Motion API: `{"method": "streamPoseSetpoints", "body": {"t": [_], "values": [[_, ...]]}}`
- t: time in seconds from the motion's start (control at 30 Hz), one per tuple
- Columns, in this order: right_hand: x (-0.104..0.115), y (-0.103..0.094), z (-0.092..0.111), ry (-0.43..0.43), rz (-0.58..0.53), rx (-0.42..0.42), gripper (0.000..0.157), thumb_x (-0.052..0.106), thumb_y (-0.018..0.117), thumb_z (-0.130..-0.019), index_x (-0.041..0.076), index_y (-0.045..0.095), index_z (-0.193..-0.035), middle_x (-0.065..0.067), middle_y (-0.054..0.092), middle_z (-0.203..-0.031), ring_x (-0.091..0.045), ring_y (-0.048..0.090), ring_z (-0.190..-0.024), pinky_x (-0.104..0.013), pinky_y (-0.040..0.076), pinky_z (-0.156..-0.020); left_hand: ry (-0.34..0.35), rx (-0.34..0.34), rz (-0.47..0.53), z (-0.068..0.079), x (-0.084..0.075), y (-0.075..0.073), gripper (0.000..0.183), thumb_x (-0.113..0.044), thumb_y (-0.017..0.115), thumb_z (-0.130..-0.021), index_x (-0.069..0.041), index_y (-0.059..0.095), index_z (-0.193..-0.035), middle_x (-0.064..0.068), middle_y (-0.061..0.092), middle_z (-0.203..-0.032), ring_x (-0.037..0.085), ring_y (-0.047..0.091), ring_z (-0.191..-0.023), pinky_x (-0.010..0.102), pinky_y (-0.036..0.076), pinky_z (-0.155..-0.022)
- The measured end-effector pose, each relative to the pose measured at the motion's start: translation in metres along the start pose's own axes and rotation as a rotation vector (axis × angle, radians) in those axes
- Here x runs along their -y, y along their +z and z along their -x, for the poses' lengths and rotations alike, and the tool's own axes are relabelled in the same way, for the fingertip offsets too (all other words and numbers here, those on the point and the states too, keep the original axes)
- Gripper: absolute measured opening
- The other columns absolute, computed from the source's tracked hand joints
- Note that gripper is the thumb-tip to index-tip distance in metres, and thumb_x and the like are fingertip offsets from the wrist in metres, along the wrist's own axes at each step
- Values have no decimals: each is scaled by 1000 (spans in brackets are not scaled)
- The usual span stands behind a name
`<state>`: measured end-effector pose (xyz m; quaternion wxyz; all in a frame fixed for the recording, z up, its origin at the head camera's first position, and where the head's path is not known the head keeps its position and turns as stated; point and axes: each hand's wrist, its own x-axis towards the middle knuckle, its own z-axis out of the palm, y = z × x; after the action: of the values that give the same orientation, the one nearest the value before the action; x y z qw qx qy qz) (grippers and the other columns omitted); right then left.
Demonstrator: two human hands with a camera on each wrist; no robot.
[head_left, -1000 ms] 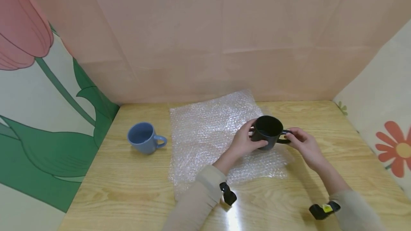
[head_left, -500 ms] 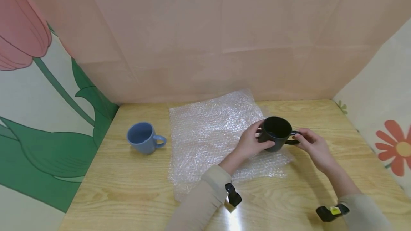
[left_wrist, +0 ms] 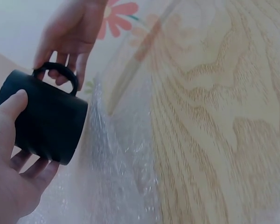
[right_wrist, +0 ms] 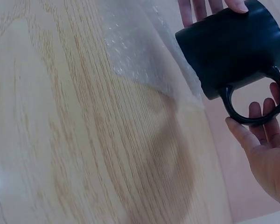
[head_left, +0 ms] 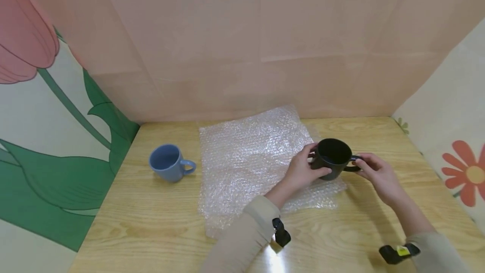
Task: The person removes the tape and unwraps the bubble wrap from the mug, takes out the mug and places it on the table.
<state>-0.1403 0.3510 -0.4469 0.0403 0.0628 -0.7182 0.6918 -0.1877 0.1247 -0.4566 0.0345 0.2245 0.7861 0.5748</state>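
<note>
A black mug (head_left: 330, 161) is held up over the right edge of the bubble wrap (head_left: 250, 159), its opening facing up and slightly tilted. Around its body my left hand (head_left: 302, 171) grips from the left, thumb on the near side. My right hand (head_left: 380, 176) pinches the mug's handle, which points right. In the left wrist view the dark mug (left_wrist: 44, 116) shows the left thumb across its side. The right wrist view has the handle (right_wrist: 252, 119) between the right fingers and thumb.
A blue mug (head_left: 167, 163) stands upright on the wooden table (head_left: 151, 222), left of the bubble wrap, handle to the right. A pinkish backdrop (head_left: 227, 45) rises behind the table. Printed flower panels (head_left: 470, 167) flank it on both sides.
Both hands have moved to the right with the black mug, from over the bubble wrap toward its right edge. The blue mug and bubble wrap have stayed in place.
</note>
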Motion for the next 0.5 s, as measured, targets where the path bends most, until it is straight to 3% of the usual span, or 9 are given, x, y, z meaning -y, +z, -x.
{"method": "streamPoseSetpoints", "body": {"t": [0.5], "values": [[-2, -20, 10, -56, -142, -4, 20, -2, 47, -93, 8, 61, -103, 0, 61, -97, -3, 62, -89, -18, 52, -77, 42, -16, -55, -7, -11, 21, 70, -29, 79, -71, -19, 45, -132, -4, 54, -126, 5, 54, -109, 16, 46, -87]]}}
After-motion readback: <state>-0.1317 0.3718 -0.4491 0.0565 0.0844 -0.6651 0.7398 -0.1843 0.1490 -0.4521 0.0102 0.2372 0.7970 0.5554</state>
